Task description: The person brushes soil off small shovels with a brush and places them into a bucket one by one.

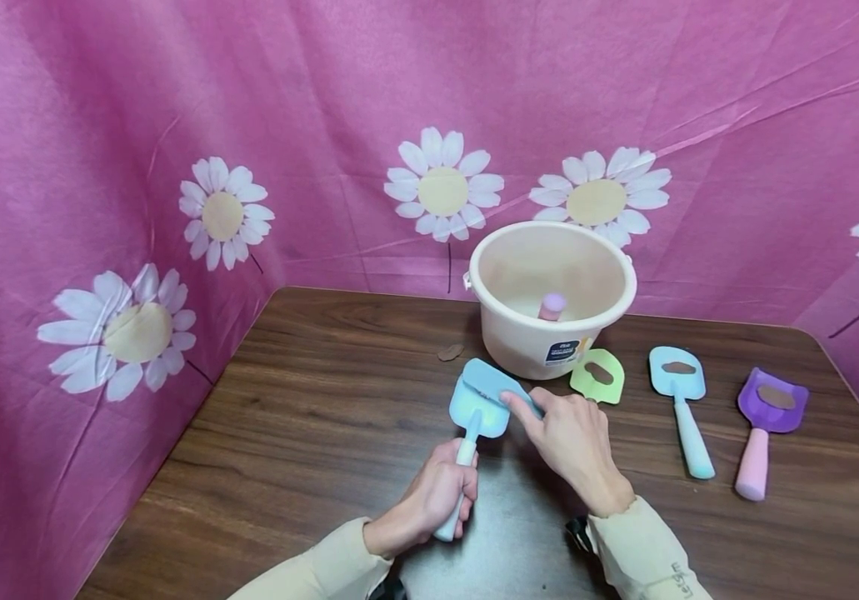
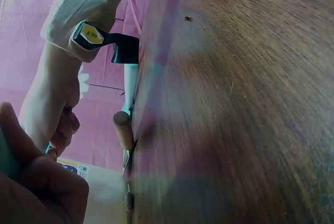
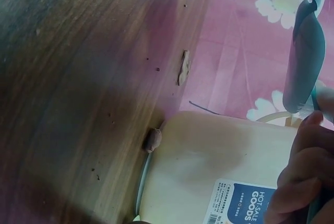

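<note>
A cream bucket [image 1: 516,342] stands beyond the right hand [image 1: 575,437]; the left hand [image 1: 438,493] grips a blue spatula [image 1: 480,423], the right pinching a flat blue piece [image 1: 491,382] over its head. Fitting or scraping seems underway (which, unclear), next needing a steady left hold.

Left of the left hand [image 1: 431,493], a broad stretch of counter [image 1: 272,442] is lying open for passing. The bucket [image 1: 511,340] is blocking the way ahead of the right hand [image 1: 575,437], the green piece [image 1: 585,385] crowding its near side. Farther right, the blue shovel [image 1: 687,427] and purple shovel [image 1: 761,420] are obstructing, a narrow strip running between them.
</note>
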`<state>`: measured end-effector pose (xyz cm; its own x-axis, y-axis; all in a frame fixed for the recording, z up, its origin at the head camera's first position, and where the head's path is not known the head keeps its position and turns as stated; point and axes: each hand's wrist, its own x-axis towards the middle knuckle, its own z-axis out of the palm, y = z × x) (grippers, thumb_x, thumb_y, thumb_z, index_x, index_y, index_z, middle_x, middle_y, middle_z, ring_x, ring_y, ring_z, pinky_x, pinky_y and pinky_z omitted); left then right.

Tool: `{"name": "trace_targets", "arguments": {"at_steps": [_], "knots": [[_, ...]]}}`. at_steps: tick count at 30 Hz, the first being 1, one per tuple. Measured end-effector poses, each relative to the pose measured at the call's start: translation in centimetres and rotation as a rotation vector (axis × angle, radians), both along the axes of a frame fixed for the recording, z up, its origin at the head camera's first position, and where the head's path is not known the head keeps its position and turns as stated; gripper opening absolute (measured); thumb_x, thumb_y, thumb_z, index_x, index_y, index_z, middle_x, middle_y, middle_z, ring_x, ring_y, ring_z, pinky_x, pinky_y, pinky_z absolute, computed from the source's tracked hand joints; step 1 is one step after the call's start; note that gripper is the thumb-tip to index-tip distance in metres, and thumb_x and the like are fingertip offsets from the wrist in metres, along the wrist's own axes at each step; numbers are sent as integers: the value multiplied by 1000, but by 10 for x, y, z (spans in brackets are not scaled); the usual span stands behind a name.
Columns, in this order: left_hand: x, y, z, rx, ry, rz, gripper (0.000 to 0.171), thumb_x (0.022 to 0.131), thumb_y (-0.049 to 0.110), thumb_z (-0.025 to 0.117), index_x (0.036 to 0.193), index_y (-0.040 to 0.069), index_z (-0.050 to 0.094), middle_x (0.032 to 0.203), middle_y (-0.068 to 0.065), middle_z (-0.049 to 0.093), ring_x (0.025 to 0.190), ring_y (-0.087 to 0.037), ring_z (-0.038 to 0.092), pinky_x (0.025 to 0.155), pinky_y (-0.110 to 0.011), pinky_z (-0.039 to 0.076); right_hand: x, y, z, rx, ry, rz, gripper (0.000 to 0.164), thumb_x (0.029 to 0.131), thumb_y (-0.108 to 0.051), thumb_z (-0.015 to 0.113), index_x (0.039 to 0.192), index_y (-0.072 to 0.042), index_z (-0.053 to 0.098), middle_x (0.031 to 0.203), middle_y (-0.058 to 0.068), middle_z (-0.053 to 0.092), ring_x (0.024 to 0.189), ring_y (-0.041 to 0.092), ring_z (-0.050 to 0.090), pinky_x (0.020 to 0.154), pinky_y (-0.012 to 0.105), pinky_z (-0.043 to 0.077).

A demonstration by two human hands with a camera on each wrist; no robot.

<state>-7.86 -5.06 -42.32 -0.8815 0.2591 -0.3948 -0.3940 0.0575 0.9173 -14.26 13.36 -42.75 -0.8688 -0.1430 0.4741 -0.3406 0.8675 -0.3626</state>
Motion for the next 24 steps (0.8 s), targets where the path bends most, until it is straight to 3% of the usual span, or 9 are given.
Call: {"name": "trace_targets", "arguments": {"at_steps": [24], "knots": [[4, -1, -2, -26, 9, 11, 22, 60, -4, 43, 76, 12, 41, 41, 2, 39, 29, -9, 37, 24, -23, 33, -3, 0, -1, -35, -48, -36, 51, 87, -51, 64, 55, -22, 38, 45, -5, 27, 45, 24, 47, 39, 31, 28]]}}
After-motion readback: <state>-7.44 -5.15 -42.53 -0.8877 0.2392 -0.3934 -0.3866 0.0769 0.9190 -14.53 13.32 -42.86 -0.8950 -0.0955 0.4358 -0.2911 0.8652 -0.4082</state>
